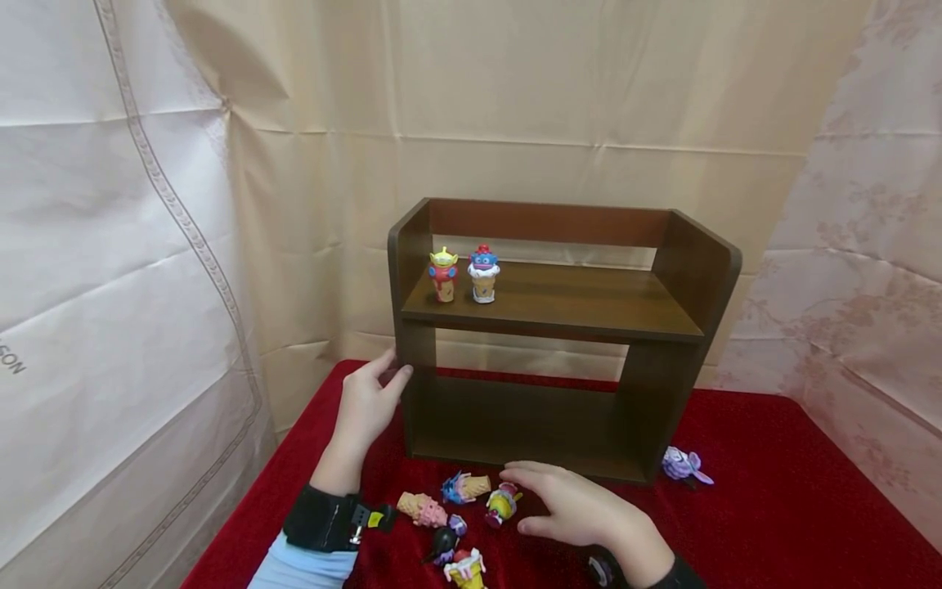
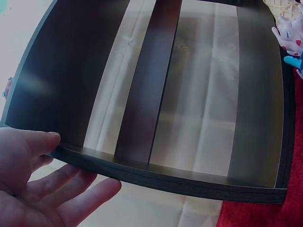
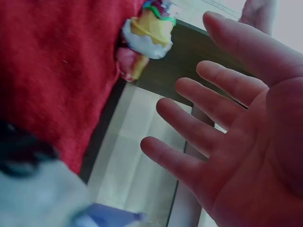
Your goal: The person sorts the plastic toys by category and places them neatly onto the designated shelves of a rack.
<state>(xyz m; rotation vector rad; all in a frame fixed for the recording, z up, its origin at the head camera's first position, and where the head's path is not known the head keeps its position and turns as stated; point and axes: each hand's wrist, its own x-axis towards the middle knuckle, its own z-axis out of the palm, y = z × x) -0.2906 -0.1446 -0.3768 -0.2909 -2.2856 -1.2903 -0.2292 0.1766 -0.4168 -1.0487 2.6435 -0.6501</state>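
Note:
A dark brown two-tier shelf (image 1: pixel 559 304) stands on a red cloth. My left hand (image 1: pixel 370 401) is at its left side panel, thumb at the front edge and the other fingers along the outer face; these fingers (image 2: pixel 97 196) look relaxed in the left wrist view. My right hand (image 1: pixel 577 503) is spread in front of the shelf, holding nothing, palm and fingers (image 3: pixel 189 123) showing in the right wrist view. Close to its fingertips lies a yellow ice-cream-cone figurine (image 1: pixel 502 505). Left of that lie a blue-topped cone figurine (image 1: pixel 465 487) and a pink-topped one (image 1: pixel 422 508).
Two cone figurines, one red and yellow (image 1: pixel 443 276) and one blue and white (image 1: pixel 483 276), stand upright on the upper board's left end. A black-and-purple figurine (image 1: pixel 446 541) and a yellow cone (image 1: pixel 467 568) lie nearer me. A lilac figurine (image 1: pixel 684 465) lies right of the shelf.

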